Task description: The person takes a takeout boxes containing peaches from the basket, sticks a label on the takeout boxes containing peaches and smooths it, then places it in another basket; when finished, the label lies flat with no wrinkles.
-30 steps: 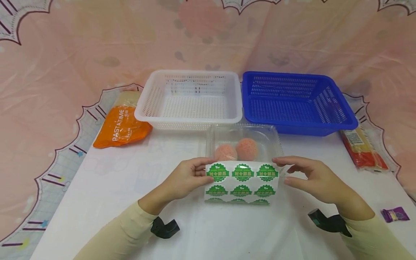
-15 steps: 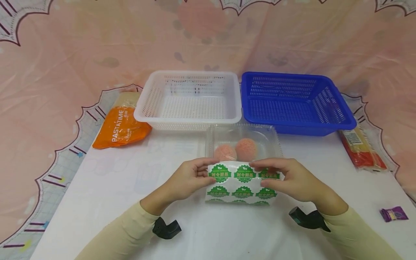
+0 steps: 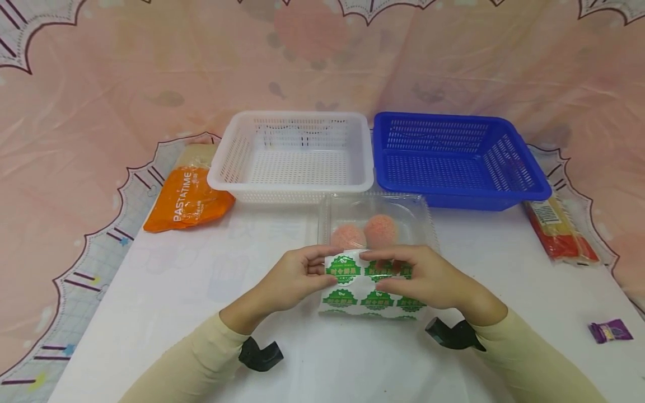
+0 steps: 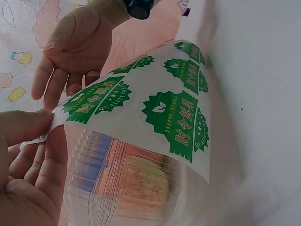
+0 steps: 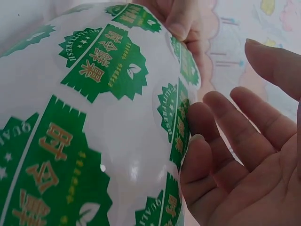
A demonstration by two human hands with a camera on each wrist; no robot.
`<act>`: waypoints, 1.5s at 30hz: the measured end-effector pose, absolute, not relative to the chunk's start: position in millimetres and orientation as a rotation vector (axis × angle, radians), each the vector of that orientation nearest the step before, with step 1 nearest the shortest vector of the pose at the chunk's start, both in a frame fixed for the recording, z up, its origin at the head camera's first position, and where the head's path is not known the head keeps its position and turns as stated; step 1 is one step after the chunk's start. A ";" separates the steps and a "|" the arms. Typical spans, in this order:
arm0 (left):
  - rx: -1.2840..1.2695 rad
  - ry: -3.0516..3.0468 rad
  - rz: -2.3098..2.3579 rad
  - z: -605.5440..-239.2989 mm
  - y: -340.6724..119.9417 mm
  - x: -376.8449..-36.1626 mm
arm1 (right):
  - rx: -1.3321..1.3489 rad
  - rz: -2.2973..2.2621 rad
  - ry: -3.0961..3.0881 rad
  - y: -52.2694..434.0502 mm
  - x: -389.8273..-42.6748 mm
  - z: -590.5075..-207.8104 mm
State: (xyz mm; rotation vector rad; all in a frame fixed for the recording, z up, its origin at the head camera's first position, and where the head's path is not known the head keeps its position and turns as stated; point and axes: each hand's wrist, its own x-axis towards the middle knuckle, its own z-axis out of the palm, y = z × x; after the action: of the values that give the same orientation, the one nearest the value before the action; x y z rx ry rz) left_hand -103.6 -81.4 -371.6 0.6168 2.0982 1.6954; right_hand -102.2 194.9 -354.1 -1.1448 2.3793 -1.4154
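Sticker sheet, white with green round labels, is held up near the middle of the desk, just in front of a clear plastic box. Its upper left edge is pinched between thumb and fingers of the left hand. The right hand is laid over the sheet's top edge, its fingers only lightly bent against a label in the right wrist view; whether a label is gripped cannot be told. Two pinkish-orange balls are seen inside the box, partly hidden by the sheet and the fingers.

Behind the box, a white basket and a blue basket are set side by side toward the far edge. An orange packet lies near the left edge, a long red-and-yellow packet near the right edge, and a small purple wrapper by the near right corner. Open desk surface is left on both sides of the hands. The sheet's lower rows are cut off behind the right wrist.
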 end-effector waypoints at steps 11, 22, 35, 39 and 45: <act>0.666 2.103 1.683 -372.6 -81.2 -104.6 | -1.135 -1.414 2.370 186.8 -105.0 -358.5; 0.661 2.115 1.671 -373.0 -80.7 -105.6 | -1.197 -1.458 2.343 183.5 -106.5 -359.1; 0.656 2.114 1.655 -375.3 -80.2 -104.2 | -1.179 -1.374 2.343 180.6 -107.9 -358.2; 0.654 2.107 1.660 -375.3 -80.3 -104.2 | -1.182 -1.362 2.341 179.5 -108.3 -357.5; 0.650 2.077 1.677 -374.7 -79.8 -104.1 | -1.158 -1.345 2.340 178.9 -108.7 -355.8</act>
State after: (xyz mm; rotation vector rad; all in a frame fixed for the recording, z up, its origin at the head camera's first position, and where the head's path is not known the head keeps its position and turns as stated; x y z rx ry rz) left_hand -104.1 -79.8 -374.7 0.6504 2.0775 1.6771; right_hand -108.7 178.9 -355.8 -1.1578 2.3396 -1.3446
